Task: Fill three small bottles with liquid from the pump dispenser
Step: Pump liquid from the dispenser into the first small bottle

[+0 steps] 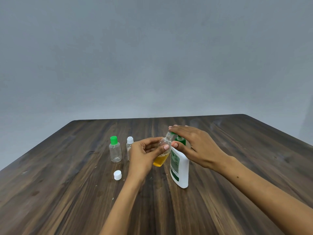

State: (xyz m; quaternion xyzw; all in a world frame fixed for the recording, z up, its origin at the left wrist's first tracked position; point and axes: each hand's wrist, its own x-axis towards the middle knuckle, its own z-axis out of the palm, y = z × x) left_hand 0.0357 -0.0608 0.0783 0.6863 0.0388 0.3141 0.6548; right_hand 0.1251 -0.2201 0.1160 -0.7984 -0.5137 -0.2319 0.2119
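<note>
On the wooden table (220, 167), the right hand (198, 146) presses flat-fingered on the white pump dispenser (180, 168). The left hand (145, 153) grips an uncapped small bottle (163, 153), part-filled yellow, tilted under the spout. Farther left stand two capped bottles (115, 152); a loose white cap (117, 175) lies nearer.

Dark brown streaked wood-grain table (220, 167), white pump dispenser (182, 173) with green label and green pump, yellow liquid in clear small bottle (161, 155), green-capped clear bottle (115, 151), white-capped clear bottle (129, 148), loose white cap (117, 175), grey wall (152, 56)

Dispenser label (175, 162) print illegible.
</note>
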